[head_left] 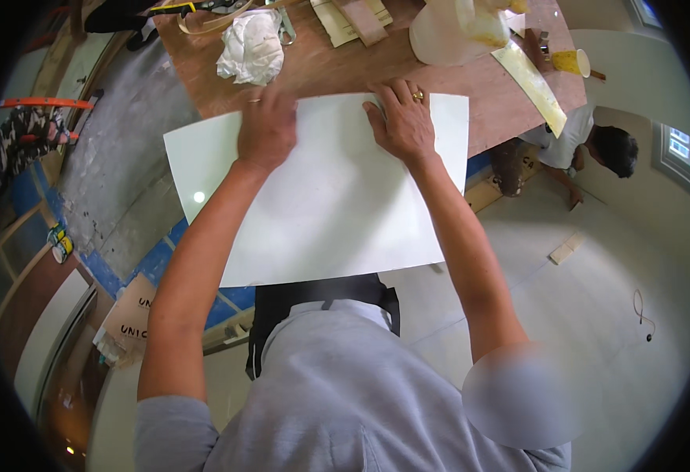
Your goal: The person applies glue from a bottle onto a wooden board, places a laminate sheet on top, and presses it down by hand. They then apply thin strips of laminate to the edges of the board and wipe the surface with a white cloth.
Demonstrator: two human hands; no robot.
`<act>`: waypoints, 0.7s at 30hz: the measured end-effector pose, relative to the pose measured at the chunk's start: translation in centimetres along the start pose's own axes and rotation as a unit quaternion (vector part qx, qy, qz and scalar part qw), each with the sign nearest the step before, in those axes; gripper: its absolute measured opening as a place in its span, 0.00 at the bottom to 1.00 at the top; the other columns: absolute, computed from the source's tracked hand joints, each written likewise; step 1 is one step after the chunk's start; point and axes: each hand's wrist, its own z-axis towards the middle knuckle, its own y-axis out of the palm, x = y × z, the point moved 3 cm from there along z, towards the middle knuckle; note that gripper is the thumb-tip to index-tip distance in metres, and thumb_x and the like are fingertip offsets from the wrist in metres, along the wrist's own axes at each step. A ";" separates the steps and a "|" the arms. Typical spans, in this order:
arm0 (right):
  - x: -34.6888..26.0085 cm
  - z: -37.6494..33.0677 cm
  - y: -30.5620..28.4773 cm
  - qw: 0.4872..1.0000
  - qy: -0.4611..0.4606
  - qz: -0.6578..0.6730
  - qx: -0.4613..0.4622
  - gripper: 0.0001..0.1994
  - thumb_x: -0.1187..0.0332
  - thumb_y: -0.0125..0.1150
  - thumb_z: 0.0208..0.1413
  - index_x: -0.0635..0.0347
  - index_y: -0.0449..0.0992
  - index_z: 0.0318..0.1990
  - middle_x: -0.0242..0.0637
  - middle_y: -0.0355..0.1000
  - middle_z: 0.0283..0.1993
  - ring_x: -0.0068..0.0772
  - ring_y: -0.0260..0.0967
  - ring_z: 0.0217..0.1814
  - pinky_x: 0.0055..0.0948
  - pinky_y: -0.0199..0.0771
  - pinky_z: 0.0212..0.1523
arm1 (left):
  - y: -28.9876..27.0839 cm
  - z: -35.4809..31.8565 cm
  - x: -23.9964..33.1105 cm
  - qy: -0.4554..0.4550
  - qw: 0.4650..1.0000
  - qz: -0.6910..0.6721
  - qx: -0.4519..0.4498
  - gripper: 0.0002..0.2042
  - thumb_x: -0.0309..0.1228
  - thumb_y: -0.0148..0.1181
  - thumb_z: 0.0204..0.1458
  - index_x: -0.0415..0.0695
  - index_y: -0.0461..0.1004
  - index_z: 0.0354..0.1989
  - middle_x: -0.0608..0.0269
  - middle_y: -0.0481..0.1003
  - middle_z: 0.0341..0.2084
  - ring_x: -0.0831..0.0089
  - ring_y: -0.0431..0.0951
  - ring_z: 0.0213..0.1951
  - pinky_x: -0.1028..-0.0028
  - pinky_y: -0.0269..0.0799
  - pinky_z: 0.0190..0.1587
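Observed a glossy white panel (337, 212), laid partly on the near side of a reddish-brown plywood worktop (325, 67), with its near portion reaching toward the waist. Noted both hands well apart from each other at the far edge of the panel: left hand (267, 130) toward the left corner, blurred; right hand (404, 122) right of the middle, thumb spread from the fingers and a ring on one finger. Unable to tell from this view any clamping on the edge by either.

Recorded on the worktop, far left, a crumpled white wad (250, 47); beyond the right hand, a block of wood (360, 22) and a translucent plastic container (451, 33); farther right, a stained pale strip (531, 85) near a yellow cup (569, 62). Noted also, at right, a co-worker (579, 135) low over the pale floor (533, 244), one hand down near its surface.
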 end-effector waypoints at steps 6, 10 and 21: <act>-0.1 0.0 -0.4 0.999 -0.046 0.017 0.001 0.15 0.61 0.66 0.60 0.46 0.79 0.54 0.29 0.74 0.52 0.37 0.68 0.56 0.44 0.60 0.64 | 1.3 2.8 5.0 -0.049 0.990 -0.092 -0.090 0.14 0.36 0.65 0.56 0.46 0.74 0.47 0.59 0.73 0.43 0.55 0.73 0.48 0.57 0.69 0.50; 0.2 0.1 -0.4 0.998 -0.048 0.037 0.011 0.14 0.62 0.67 0.58 0.46 0.80 0.52 0.27 0.75 0.51 0.36 0.69 0.55 0.44 0.61 0.62 | 1.4 3.2 4.9 -0.026 0.991 -0.105 -0.080 0.14 0.36 0.67 0.54 0.46 0.75 0.46 0.60 0.73 0.41 0.55 0.74 0.46 0.57 0.69 0.49; -0.1 0.4 -0.7 0.999 -0.029 0.041 0.006 0.13 0.65 0.67 0.57 0.45 0.82 0.50 0.27 0.75 0.50 0.38 0.69 0.56 0.45 0.61 0.62 | 2.8 4.2 6.9 -0.058 0.986 -0.111 -0.113 0.10 0.32 0.67 0.52 0.49 0.78 0.42 0.65 0.75 0.43 0.60 0.74 0.46 0.60 0.66 0.51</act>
